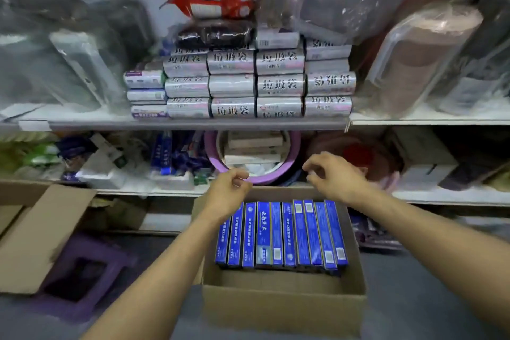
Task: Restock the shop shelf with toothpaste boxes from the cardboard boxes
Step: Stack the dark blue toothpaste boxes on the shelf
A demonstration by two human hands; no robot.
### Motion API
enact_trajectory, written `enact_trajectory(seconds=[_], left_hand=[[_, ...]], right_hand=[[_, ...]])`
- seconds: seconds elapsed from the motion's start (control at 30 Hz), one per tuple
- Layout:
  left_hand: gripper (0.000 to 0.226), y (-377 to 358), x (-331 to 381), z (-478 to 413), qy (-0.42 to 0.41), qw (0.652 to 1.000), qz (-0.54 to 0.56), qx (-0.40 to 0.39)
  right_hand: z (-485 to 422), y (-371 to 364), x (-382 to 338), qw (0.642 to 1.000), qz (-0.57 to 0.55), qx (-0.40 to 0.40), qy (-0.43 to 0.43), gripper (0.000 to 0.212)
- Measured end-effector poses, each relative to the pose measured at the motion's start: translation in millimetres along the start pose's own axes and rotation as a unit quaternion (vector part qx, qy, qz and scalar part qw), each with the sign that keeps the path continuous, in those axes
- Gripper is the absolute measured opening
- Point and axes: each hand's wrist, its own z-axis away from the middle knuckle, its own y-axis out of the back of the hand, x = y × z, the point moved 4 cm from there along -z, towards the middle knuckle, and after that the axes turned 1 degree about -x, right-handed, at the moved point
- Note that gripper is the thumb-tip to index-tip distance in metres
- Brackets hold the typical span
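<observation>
My left hand [230, 188] and right hand [335, 176], loosely curled and empty, hover over the blue toothpaste boxes [281, 234] packed in the cardboard box [284, 306]; I should squeeze several together squarely before lifting them to the shelf [455, 196].

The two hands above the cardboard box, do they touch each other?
Apart. The head view shows a plain gap between the left hand and the right hand; the rim of the purple basin is visible through it.
</observation>
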Motion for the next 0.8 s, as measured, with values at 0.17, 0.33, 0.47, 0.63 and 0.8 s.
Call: enact_trajectory(seconds=[0.17,0.33,0.47,0.63,0.8], left_hand=[[0.024,-59.4,-68.2,-12.5,0.106,0.994,0.022,-0.029],[0.027,-106.1,-138.7,-21.1,0.222,0.973,0.014,-0.057],[0.042,-137.1,-183.3,-28.9,0.250,0.964,-0.040,-0.077],[0.047,-163.5,-207.5,-36.1,0.216,0.967,-0.108,-0.079],[0.055,-175.1,-204.0,-40.5,0.176,0.965,-0.189,-0.044]], right_hand=[[-10.1,-86.1,58.4,0.991,-0.052,-0.089,-0.082,0.009],[-10.8,-170.4,109.6,0.962,-0.096,-0.169,-0.194,0.009],[-15.7,-226.5,133.0,0.946,-0.086,-0.213,-0.228,0.013],[-24.3,-266.4,130.1,0.940,-0.061,-0.231,-0.244,0.016],[-30.2,-288.8,118.9,0.917,-0.097,-0.247,-0.296,0.029]])
